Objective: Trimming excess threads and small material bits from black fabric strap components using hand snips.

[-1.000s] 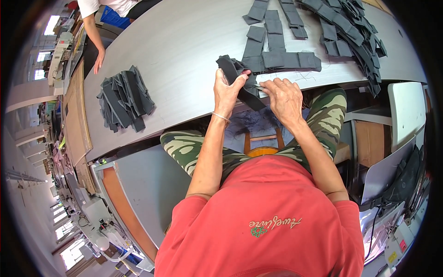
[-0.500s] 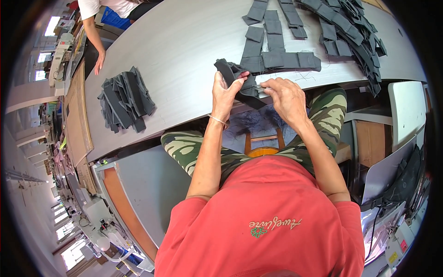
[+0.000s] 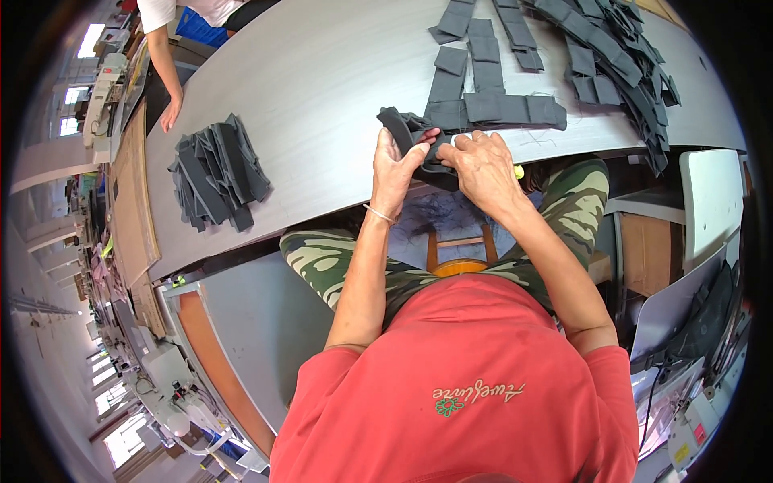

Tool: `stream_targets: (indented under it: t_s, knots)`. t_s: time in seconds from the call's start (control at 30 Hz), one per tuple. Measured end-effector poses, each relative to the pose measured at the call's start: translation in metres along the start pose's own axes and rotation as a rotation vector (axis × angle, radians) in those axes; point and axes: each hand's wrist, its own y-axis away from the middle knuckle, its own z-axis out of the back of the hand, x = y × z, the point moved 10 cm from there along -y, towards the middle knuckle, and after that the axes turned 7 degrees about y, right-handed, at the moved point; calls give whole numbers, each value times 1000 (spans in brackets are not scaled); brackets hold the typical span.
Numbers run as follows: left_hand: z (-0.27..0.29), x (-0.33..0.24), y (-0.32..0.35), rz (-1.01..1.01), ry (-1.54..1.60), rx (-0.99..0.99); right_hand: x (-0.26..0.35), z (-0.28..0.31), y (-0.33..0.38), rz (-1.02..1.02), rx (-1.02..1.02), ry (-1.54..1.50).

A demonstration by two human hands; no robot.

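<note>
Grey worktable (image 3: 322, 72) edge, both hands, left (image 3: 394, 165) and right (image 3: 483, 165), pinched shut on dark fabric piece (image 3: 415, 137) hanging off it, could've easily slipped onto lap if grip loosened.

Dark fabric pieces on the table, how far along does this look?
Seemingly done: a stacked pile of dark pieces sits to the person's left on the grey table. In hand: the left hand and right hand together grip one bundle of dark fabric at the table edge. Apparently left: flat pieces laid in rows ahead, and a long heap to the right.
</note>
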Motion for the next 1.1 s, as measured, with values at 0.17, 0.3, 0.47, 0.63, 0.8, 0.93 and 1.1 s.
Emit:
stream_targets:
  t_s: [0.17, 0.3, 0.47, 0.63, 0.8, 0.93, 1.1]
  knots:
    - [1, -1, -1, 7, 20, 6, 0, -4, -4, -1, 24, -5]
    - [1, 0, -1, 1, 28, 6, 2, -4, -5, 12, 29, 11]
    - [1, 0, 1, 0, 26, 12, 3, -8, -6, 15, 45, 11]
    - [1, -1, 1, -8, 14, 13, -1, -11, -8, -18, 57, -40]
    - [13, 3, 1, 24, 84, -65, -23, -9, -1, -248, 45, -372]
    - [40, 12, 8, 109, 322, -219, -57, -18, 21, -486, -9, -862]
    - [50, -1, 14, 61, 503, -308, -45, -17, 41, -644, 155, -1266]
